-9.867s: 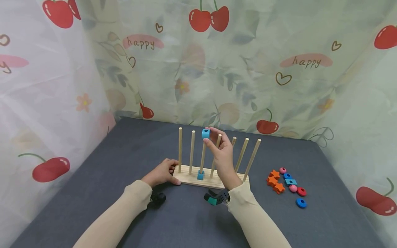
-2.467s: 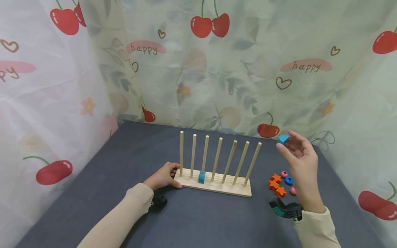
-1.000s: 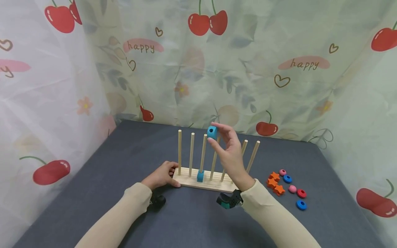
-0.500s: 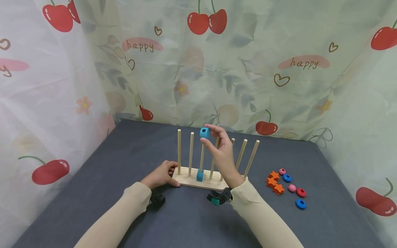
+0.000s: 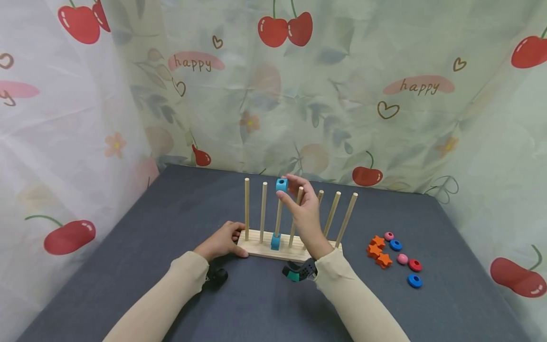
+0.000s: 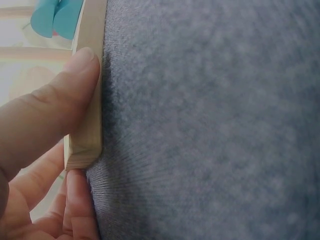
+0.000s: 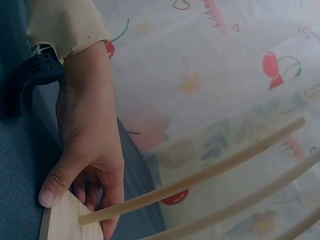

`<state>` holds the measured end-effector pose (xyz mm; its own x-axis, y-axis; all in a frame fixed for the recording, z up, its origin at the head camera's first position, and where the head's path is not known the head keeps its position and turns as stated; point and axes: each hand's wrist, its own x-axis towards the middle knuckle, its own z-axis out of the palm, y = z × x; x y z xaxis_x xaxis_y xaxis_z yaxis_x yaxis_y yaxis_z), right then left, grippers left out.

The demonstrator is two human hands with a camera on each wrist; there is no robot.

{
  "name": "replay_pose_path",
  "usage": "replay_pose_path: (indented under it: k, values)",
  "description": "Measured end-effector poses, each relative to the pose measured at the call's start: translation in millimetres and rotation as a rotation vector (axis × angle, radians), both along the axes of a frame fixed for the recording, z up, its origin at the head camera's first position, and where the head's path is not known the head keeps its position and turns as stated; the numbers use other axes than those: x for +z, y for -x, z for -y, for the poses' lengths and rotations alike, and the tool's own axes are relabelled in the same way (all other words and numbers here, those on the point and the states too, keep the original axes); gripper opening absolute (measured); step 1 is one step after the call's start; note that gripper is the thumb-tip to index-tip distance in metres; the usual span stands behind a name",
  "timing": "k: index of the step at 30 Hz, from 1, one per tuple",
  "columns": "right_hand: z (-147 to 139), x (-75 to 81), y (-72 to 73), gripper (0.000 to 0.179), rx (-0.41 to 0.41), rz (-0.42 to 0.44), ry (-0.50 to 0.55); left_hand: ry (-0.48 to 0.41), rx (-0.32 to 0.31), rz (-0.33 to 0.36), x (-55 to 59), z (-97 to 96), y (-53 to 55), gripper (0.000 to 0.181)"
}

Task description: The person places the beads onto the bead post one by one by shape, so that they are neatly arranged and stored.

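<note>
My left hand (image 5: 221,241) grips the left end of a wooden peg board (image 5: 256,248), thumb on the near edge. In the left wrist view its thumb (image 6: 60,100) presses the board (image 6: 89,120), with fingers curled behind. The right wrist view also shows this left hand (image 7: 92,135) on the board's end. My right hand (image 5: 305,213) pinches a light blue bead (image 5: 281,185) with a hole in it, at the top of the third peg (image 5: 278,216) from the left. Light blue beads (image 5: 275,242) sit at that peg's foot; the left wrist view shows two rounded blue pieces (image 6: 45,17).
Loose on the dark cloth (image 5: 448,294) at right lie several orange star beads (image 5: 374,251), two pink beads (image 5: 402,259), two blue ring beads (image 5: 414,280) and a red one (image 5: 415,265). Upright pegs (image 5: 347,221) stand along the board.
My right hand has carried the light blue bead left from above the loose beads to the third peg's top and lowered it slightly. A light blue bead has left the loose group. My left hand stays put.
</note>
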<state>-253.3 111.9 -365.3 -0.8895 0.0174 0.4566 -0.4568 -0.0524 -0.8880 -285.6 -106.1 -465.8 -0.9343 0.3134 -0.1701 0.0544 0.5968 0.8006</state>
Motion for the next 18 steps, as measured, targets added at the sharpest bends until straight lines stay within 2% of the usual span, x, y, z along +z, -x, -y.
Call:
replay_pose_path:
  k: [6, 11, 18]
  values:
    - [-1, -12.4, -0.3, 0.044, -0.001, 0.056, 0.009, -0.001, 0.005, 0.003, -0.4, -0.1, -1.0, 0.079]
    - [-1, -29.7, -1.0, 0.042, -0.001, 0.118, 0.003, 0.005, 0.022, 0.009, -0.3, -0.3, -1.0, 0.079]
    - [-3, -53.2, -2.3, 0.041, 0.005, 0.187, -0.017, -0.001, 0.006, -0.012, -0.2, -0.3, -1.7, 0.079]
